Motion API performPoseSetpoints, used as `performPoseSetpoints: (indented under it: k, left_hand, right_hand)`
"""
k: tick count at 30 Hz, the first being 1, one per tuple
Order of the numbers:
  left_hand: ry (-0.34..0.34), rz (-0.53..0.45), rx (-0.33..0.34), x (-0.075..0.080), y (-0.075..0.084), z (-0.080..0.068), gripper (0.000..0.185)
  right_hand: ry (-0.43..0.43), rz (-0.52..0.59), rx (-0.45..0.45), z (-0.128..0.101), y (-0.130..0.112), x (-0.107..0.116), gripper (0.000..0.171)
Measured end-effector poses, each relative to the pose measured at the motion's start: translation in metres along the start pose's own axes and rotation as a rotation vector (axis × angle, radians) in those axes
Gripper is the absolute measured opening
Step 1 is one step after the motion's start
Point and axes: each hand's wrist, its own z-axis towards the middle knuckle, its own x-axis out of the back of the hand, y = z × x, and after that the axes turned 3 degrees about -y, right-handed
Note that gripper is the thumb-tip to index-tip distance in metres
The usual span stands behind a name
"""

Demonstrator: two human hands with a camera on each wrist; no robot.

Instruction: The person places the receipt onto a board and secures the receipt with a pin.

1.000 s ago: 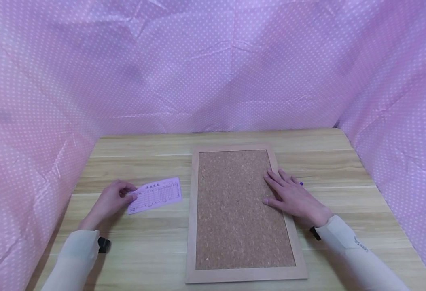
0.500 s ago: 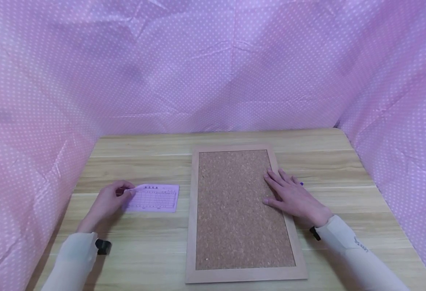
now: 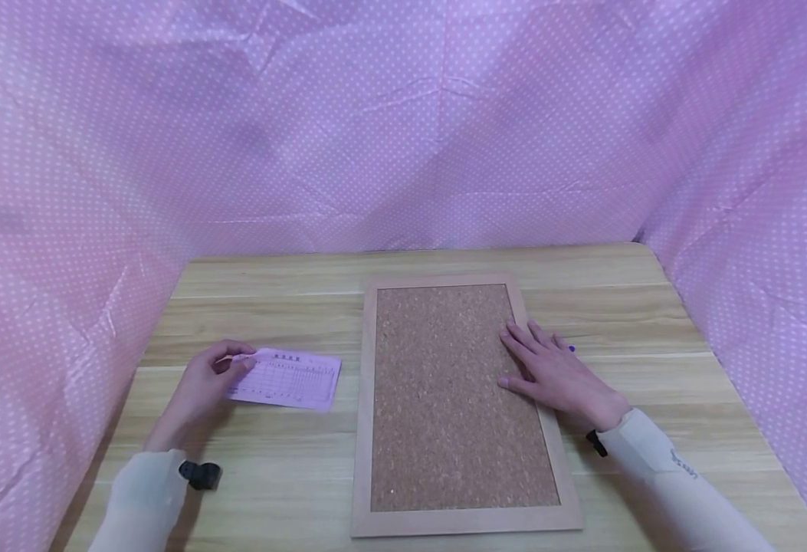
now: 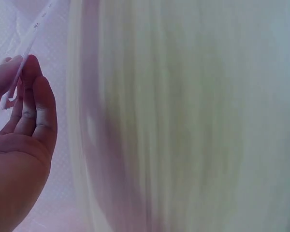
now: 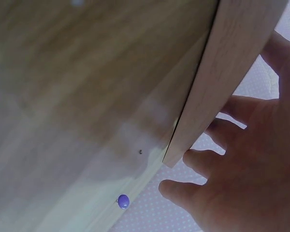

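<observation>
My left hand (image 3: 199,391) pinches a pink printed slip of paper (image 3: 286,379) by its left end, between thumb and fingers. In the left wrist view the slip (image 4: 35,29) shows nearly edge-on between thumb and fingertips, and the other fingers curl loosely. My right hand (image 3: 565,379) lies with spread, straight fingers across the right side of a wood-framed corkboard (image 3: 458,406). In the right wrist view those fingers (image 5: 181,193) reach over the board's frame (image 5: 217,77). Just beyond the right hand lies a small purple round-headed pin (image 5: 123,201) on the table.
The corkboard lies flat in the middle of a wood-grain table (image 3: 286,475). Pink dotted cloth (image 3: 403,130) hangs behind and along both sides of the table. A dark strap piece (image 3: 199,475) sits at the left wrist.
The slip has turned clockwise, its right end swinging toward me, and it has shifted slightly left. My left wrist has shifted a little. The right hand and the board have stayed still.
</observation>
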Motion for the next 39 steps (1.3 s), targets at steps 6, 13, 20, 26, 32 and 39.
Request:
performPoseSetpoints:
  k: [6,13,20,26,32,39]
  left_hand:
    - [0.009,-0.088,0.023,-0.003,0.006,-0.005,0.032]
    - [0.048,-0.120,-0.009,-0.006,0.016,-0.007,0.033]
    - [0.108,-0.242,-0.074,-0.010,0.029,-0.011,0.025]
    - [0.121,-0.315,-0.096,-0.018,0.042,-0.012,0.023]
    - [0.145,-0.318,-0.125,-0.030,0.056,-0.012,0.028]
    - [0.158,-0.325,-0.151,-0.046,0.069,-0.007,0.026]
  right_hand:
    - [-0.002,0.006,-0.003,0.000,0.000,0.000,0.084]
    - [0.005,0.000,0.002,0.002,0.000,-0.001,0.084]
    - [0.003,-0.002,0.003,0.002,0.000,-0.002,0.084]
    - [0.002,-0.003,0.000,0.001,0.001,-0.001,0.084]
    - [0.006,-0.001,0.004,0.001,0.001,-0.002,0.084]
    - [0.009,0.011,0.002,0.001,0.000,-0.001,0.085]
